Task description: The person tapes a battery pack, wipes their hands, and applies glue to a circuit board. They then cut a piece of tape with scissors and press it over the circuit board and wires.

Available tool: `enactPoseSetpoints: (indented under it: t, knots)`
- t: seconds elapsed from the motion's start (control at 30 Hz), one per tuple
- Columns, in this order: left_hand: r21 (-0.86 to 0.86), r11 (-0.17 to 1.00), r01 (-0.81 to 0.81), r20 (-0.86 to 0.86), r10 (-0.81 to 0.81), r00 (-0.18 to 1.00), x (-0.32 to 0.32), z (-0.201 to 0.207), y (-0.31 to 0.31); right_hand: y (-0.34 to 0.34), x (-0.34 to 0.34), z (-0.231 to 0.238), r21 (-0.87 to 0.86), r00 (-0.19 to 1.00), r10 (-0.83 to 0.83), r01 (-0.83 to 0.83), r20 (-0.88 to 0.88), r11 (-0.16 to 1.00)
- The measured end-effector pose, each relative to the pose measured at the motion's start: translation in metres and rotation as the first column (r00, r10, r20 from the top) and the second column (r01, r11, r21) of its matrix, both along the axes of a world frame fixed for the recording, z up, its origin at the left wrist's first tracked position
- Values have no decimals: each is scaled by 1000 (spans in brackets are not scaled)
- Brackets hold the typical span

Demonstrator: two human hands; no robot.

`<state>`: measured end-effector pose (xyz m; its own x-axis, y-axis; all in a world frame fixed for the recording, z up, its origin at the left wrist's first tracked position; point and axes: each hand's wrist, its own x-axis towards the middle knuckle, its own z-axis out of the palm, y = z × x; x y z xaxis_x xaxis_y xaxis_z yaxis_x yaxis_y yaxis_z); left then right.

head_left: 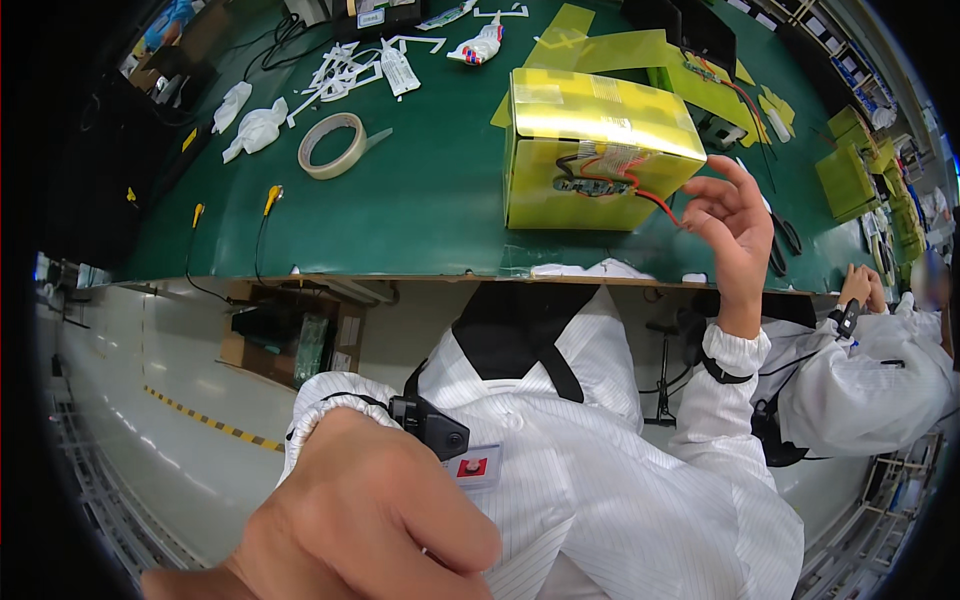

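Note:
A yellow-wrapped box-shaped battery pack (pixel 560 195) stands on the green table near its front edge. Taped to its front face is a small circuit board (pixel 592 187) with black, orange and red wires. At the pack's right side, my right hand (pixel 735 225) pinches the end of a thick red wire (pixel 655 203) between thumb and finger, its other fingers raised. My left hand (pixel 365 510) is lifted close to the camera, away from the table. Its fingers are curled, and whatever they may hold is hidden.
A tape roll (pixel 332 146), white scraps (pixel 345 75) and a white tube (pixel 478 45) lie left and behind. Black-handled scissors (pixel 785 240) rest right of my hand. Yellow sheets (pixel 620 50) lie behind the pack. A co-worker (pixel 865 390) sits at the right.

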<state>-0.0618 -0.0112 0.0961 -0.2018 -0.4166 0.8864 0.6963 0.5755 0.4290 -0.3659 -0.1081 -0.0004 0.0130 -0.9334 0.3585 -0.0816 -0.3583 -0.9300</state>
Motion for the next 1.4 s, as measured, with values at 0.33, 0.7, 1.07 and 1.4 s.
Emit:
enactPoseSetpoints:
  t: [0.33,0.7,1.07,1.4]
  knots:
    - [-11,999,-36,32,36,999,7,-6,3,9,-4,3,-23,999,-25,24,-24,999]
    - [-11,999,-53,69,54,996,3,-14,-11,5,-2,1,-15,1000,-20,20,-18,1000]
    - [67,982,-176,126,167,978,59,-17,-20,6,1,2,-15,1000,-20,20,-1,1000]
    - [215,735,-643,835,202,511,29,-96,-136,-50,-19,26,159,972,221,-206,-82,966]
